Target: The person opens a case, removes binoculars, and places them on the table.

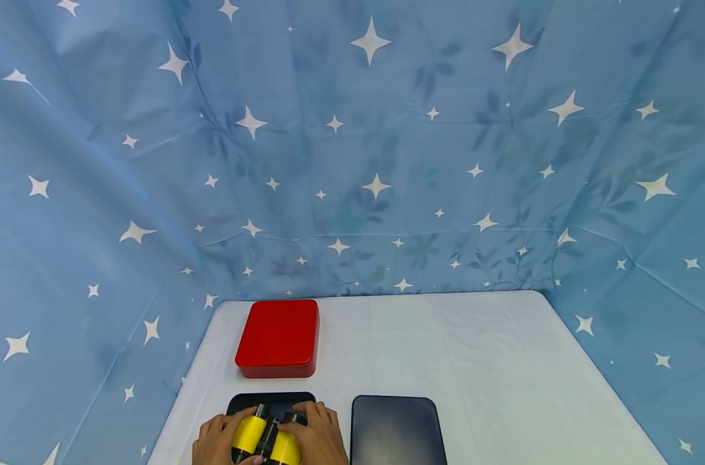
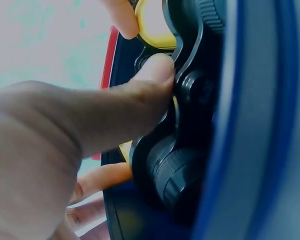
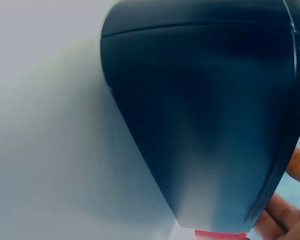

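Yellow-and-black binoculars [image 1: 249, 434] lie at the open dark tin [image 1: 271, 396], low in the head view. My left hand [image 1: 212, 444] grips one barrel from the left. In the left wrist view its thumb [image 2: 157, 70] presses on the black middle part, near an eyepiece [image 2: 182, 175]. From the other side, my right hand [image 1: 324, 436] holds the second barrel, fingers curled over its far end. The right wrist view shows only fingers [image 3: 282, 215] at its right edge, and the binoculars are out of sight there.
A dark rectangular lid or tray [image 1: 395, 429] lies just right of my right hand. Behind the dark tin stands a closed red tin [image 1: 278, 336]. Both rest on a white-covered table [image 1: 474, 368], with a blue star-patterned curtain [image 1: 375, 148] around it.
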The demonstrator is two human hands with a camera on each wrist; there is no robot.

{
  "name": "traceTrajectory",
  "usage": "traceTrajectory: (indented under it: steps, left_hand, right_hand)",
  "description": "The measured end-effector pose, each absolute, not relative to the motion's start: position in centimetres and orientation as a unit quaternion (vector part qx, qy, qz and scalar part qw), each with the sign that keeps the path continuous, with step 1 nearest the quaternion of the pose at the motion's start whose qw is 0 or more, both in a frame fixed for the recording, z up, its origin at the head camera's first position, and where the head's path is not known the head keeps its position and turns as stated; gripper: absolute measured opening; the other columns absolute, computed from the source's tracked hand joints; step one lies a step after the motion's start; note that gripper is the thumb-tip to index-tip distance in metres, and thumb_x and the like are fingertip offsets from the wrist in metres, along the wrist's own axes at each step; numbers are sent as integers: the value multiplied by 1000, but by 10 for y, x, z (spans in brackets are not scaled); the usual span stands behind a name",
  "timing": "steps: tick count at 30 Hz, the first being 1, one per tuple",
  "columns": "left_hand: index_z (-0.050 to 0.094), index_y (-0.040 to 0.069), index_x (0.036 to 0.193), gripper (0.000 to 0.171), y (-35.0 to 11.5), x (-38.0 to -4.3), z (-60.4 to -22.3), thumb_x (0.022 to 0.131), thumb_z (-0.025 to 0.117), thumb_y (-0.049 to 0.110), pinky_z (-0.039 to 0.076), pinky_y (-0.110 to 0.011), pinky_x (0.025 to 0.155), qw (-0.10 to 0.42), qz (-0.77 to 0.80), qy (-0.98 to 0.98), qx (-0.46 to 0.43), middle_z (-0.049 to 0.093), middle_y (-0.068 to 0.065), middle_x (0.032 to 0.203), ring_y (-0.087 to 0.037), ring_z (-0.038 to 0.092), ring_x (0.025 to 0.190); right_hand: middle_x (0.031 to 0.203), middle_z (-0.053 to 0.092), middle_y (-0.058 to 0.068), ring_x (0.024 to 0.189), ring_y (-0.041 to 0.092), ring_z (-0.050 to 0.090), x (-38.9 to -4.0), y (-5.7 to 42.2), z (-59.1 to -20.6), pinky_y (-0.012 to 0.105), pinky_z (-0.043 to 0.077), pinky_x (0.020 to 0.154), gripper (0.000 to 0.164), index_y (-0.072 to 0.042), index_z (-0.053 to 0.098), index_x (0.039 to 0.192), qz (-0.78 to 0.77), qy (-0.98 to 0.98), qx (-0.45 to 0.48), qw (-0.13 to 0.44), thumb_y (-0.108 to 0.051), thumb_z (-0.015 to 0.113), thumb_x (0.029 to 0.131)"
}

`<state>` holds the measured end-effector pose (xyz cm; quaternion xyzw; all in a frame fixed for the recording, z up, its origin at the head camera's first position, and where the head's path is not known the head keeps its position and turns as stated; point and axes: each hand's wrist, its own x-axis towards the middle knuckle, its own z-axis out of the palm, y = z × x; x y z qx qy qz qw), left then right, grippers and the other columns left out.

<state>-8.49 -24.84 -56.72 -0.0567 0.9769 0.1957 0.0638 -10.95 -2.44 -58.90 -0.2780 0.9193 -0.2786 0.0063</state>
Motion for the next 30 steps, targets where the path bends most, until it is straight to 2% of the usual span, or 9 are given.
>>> traceTrajectory:
  steps: [3, 8, 11, 17, 24, 30]
  left_hand:
    - [57, 22, 137, 90, -251, -86, -567, 65, 76, 73, 45, -59, 81, 68, 192, 978, -49, 56, -10, 111, -39, 49, 105]
    - [57, 22, 138, 75, -256, -85, -565, 79, 66, 68, 46, -60, 81, 72, 200, 976, -38, 56, -9, 116, -40, 49, 109]
    - [57, 22, 138, 73, -257, -85, -566, 80, 66, 67, 46, -59, 78, 70, 210, 975, -32, 55, -9, 117, -40, 50, 109]
    - [57, 22, 136, 74, -258, -86, -569, 76, 75, 62, 47, -58, 78, 50, 227, 973, -18, 54, -10, 117, -37, 50, 105]
    - [57, 20, 136, 73, -256, -87, -570, 77, 73, 62, 47, -60, 78, 52, 236, 970, -24, 53, -13, 117, -36, 51, 103]
    - [58, 16, 137, 74, -254, -87, -568, 79, 72, 61, 47, -62, 80, 59, 239, 969, -29, 54, -15, 118, -36, 52, 102]
  right_hand:
    - [131, 55, -6, 110, 13, 48, -110, -23, -589, 40, 44, 89, 57, -42, 69, 122, -281, 919, -278, -2, -72, 71, 74]
    - [119, 54, -9, 99, 8, 45, -109, -23, -588, 37, 42, 87, 48, -38, 71, 119, -275, 920, -278, -25, -52, 82, 75]
    - [112, 53, -12, 95, 6, 45, -108, -23, -587, 37, 42, 86, 48, -37, 72, 119, -272, 920, -279, -38, -46, 85, 74]
    - [109, 51, -11, 94, 6, 46, -109, -25, -585, 37, 42, 86, 53, -33, 69, 122, -260, 918, -295, -55, -48, 84, 73]
    - [106, 49, -9, 89, 7, 44, -111, -28, -582, 35, 44, 86, 63, -31, 67, 125, -218, 928, -298, -60, -62, 80, 71]
    - [103, 51, -8, 84, 8, 46, -113, -33, -580, 30, 44, 81, 61, -33, 67, 125, -170, 934, -307, -70, -57, 83, 72]
